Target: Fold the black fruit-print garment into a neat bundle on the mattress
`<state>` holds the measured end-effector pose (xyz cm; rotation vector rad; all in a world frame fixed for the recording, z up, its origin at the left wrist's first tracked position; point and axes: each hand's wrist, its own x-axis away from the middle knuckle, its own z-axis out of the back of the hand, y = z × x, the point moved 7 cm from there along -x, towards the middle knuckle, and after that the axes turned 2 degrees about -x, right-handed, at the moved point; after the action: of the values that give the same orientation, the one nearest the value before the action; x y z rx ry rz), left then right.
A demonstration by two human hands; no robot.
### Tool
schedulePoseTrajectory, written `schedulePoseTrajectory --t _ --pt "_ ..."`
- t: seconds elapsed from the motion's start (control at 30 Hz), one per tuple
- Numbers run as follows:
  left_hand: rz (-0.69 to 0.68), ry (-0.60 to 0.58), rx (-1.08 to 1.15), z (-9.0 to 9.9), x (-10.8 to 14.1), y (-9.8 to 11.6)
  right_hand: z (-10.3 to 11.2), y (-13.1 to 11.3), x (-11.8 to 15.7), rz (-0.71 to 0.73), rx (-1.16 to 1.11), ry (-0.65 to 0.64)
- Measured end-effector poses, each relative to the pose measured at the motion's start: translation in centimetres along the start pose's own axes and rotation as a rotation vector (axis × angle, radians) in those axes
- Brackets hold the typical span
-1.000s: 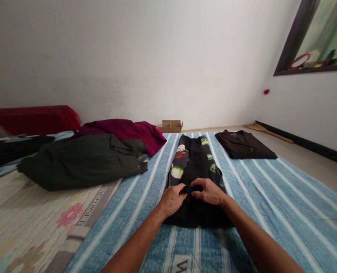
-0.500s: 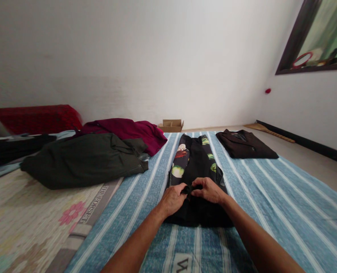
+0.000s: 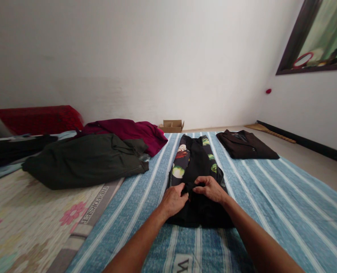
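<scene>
Both hands (image 3: 174, 199) pinch black garment (image 3: 196, 163) (patterned sides).

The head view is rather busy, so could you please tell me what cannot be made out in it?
Head view: the pinched part of the black garment, partly hidden by the left grip and right grip.
Head view: part of the purple garment, hidden by the dark green garment.
Head view: far end of the window, cut off by the right edge.

Left hand (image 3: 173, 201) and right hand (image 3: 210, 189) pinch a black garment (image 3: 196, 162) on striped cloth (image 3: 140, 201).
</scene>
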<state>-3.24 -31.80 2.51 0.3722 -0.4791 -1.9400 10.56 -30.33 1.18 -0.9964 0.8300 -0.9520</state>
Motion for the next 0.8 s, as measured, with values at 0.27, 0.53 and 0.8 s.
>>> schedulePoseTrajectory --t 0.27,0.53,0.8 --pt "-0.037 -0.009 -0.001 -0.3 -0.1 -0.6 -0.1 -0.1 0.1 0.018 0.085 0.022" --pt "-0.203 0.036 -0.011 0.5 -0.4 0.8 -0.4 -0.7 0.2 0.077 0.254 0.056" --pt "-0.482 0.056 -0.279 -0.1 2.0 1.7 -2.0 -1.8 2.4 0.286 0.604 -0.051"
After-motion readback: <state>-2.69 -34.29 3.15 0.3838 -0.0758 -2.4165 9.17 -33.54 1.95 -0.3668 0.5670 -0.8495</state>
